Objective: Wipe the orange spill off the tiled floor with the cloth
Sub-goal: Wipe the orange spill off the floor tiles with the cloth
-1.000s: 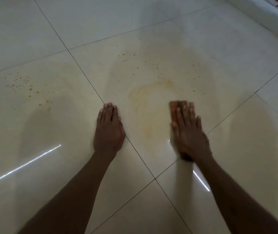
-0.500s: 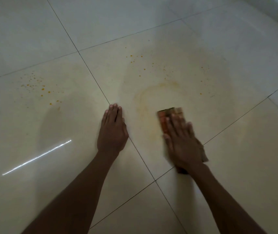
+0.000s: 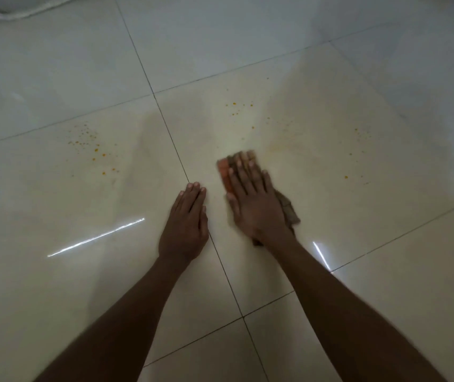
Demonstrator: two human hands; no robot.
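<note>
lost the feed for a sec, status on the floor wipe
Left hand flat on floor, bracing. Right hand pressed flat on cloth. Orange smear beside cloth, droplets left and right unwiped. Nothing in the way.

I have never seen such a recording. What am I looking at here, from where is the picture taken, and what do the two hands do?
There is no machine: a person wears a camera on the head, looking down at their own arms. The left hand lies flat on the tiled floor as support. The right hand presses flat on a cloth, stained orange, against the floor. Orange droplets remain at the left, more drops ahead and a few specks at the right. A faint yellowish smear lies beside the cloth.
</note>
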